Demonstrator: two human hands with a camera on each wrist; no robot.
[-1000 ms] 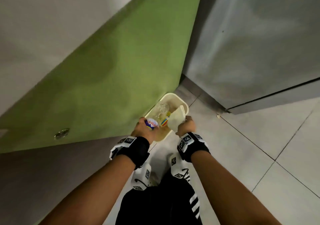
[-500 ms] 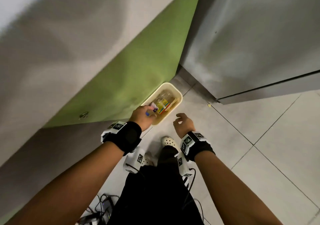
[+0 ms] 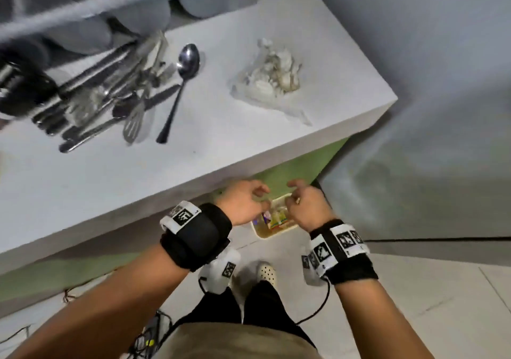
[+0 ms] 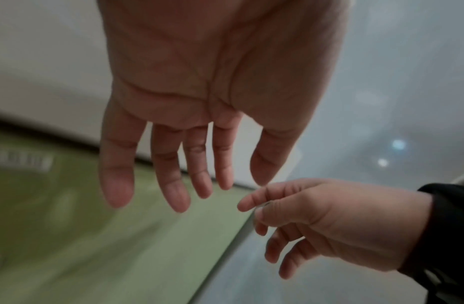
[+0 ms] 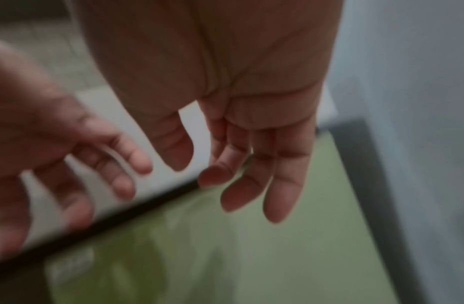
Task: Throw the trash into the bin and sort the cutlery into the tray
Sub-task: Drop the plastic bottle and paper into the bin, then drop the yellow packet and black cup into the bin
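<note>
Cream bin (image 3: 272, 235) on floor beside green cabinet, holding bottle and colourful wrappers. Crumpled white tissue wad (image 3: 272, 77) on counter (image 3: 215, 142). Spoon (image 3: 179, 84) lies beside jumbled cutlery heap (image 3: 110, 93). Grey tray (image 3: 96, 7) behind.

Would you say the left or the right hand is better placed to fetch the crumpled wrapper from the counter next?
Probably the right hand. Both hands are empty over the bin, but the wrapper lies near the counter's right end, above it. The left hand is nearer the cutlery.
</note>
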